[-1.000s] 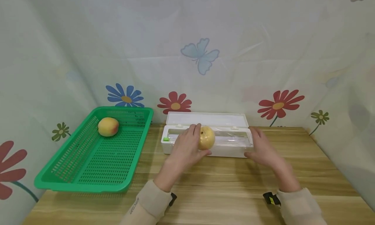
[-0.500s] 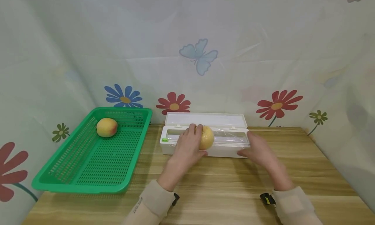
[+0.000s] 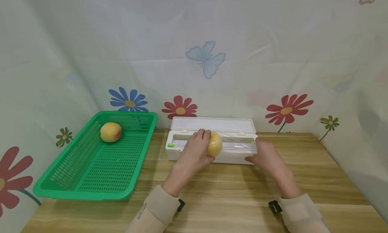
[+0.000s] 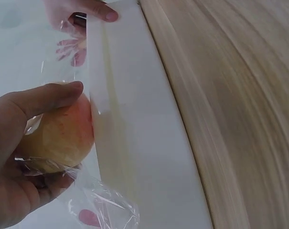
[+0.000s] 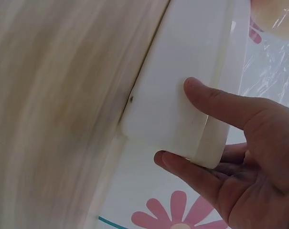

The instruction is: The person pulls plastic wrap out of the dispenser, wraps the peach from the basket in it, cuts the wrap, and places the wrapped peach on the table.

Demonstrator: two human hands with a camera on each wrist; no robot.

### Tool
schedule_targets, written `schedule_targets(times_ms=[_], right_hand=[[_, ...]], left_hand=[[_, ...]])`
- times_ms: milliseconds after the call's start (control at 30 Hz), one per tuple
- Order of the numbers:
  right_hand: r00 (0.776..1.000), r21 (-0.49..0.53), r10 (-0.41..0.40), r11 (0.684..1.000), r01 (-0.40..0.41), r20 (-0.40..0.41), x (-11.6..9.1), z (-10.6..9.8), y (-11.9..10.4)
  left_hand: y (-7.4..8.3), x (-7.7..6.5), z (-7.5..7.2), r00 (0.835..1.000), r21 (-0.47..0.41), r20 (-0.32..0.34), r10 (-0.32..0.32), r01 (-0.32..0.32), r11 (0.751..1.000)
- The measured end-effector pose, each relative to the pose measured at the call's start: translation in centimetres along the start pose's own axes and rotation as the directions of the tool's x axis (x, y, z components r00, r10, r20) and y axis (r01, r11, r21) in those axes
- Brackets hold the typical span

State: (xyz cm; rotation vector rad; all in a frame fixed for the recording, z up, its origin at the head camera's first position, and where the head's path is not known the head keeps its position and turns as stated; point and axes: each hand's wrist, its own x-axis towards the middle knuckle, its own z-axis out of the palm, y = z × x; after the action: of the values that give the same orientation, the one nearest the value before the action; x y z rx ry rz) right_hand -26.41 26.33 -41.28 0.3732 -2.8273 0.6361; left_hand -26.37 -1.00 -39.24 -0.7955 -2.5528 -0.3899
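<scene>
A yellow peach (image 3: pixel 215 144) with a red blush is held in my left hand (image 3: pixel 195 153), over the front of a white cling film dispenser (image 3: pixel 231 157). Clear cling film (image 4: pixel 108 202) covers part of the peach, and a crumpled sheet of it hangs beside the fingers in the left wrist view. My right hand (image 3: pixel 268 158) grips the dispenser's right end. Its thumb (image 5: pixel 216 99) presses the front wall while the other fingers lie around the end. The dispenser's lid (image 3: pixel 212 124) is raised at the back, and the film roll (image 3: pixel 237 145) shows inside.
A green plastic basket (image 3: pixel 134 177) stands on the left of the wooden table (image 3: pixel 230 196), with another peach (image 3: pixel 110 132) in its far left corner. A small green slider (image 3: pixel 170 145) sits at the dispenser's left end. A flower-printed curtain (image 3: pixel 236 81) hangs close behind.
The peach has turned slightly in my left hand, so its dark-spotted hollow no longer shows. My right hand has moved slightly left and its thumb lies further onto the dispenser's front.
</scene>
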Motion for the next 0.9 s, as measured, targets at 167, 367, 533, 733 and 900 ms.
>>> schedule_targets(times_ms=[167, 367, 533, 733, 900], right_hand=[[1.0, -0.003, 0.009, 1.0, -0.009, -0.003, -0.2, 0.0, -0.1], [0.998, 0.018, -0.059, 0.998, 0.059, -0.039, -0.3, 0.4, -0.2], [0.998, -0.014, -0.036, 0.999, 0.035, -0.059, -0.3, 0.7, -0.4], [0.998, -0.024, 0.021, 0.999, -0.023, -0.061, -0.4, 0.9, -0.7], [0.997, -0.026, 0.041, 0.999, -0.043, -0.067, -0.5, 0.8, -1.0]], left_hand=[[0.1, -0.1, -0.3, 1.0, -0.01, 0.008, 0.007, -0.007, 1.0], [0.4, -0.2, -0.9, 1.0, -0.049, 0.028, -0.002, 0.003, 0.999], [0.6, -0.2, -1.4, 1.0, -0.037, 0.007, -0.001, 0.001, 0.999], [0.4, -0.1, -2.0, 1.0, -0.069, 0.01, -0.009, 0.01, 0.998], [0.4, -0.2, -2.4, 0.999, -0.099, 0.035, -0.007, 0.011, 0.995]])
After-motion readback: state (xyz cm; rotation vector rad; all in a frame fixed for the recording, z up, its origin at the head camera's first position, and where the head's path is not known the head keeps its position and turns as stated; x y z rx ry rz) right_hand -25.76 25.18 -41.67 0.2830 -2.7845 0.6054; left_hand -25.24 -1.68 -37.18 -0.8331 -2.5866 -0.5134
